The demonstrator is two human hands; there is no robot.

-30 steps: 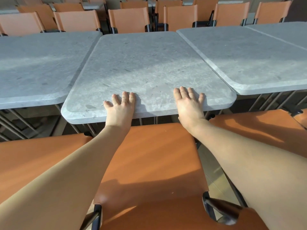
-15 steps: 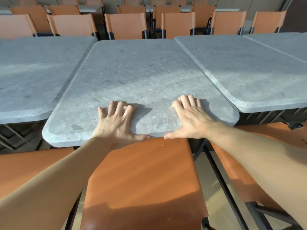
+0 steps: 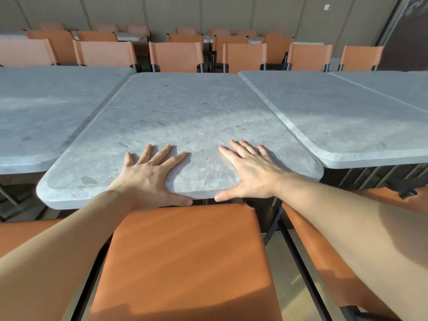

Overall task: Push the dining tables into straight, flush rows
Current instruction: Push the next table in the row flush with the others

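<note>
Both hands lie flat with fingers spread on the near edge of the middle grey table, the left hand and right hand grasping nothing, thumbs along the rim. Its near edge juts nearer than the left table and right table; an orange chair sits just below. No writing is readable.

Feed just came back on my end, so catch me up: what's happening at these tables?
A person leans over an orange chair with both hands flat on the near end of the middle table. The left hand and right hand have their fingers spread on the top and thumbs along its near edge. That table sticks out toward the person past the left table and right table, so the row is not flush yet.
</note>
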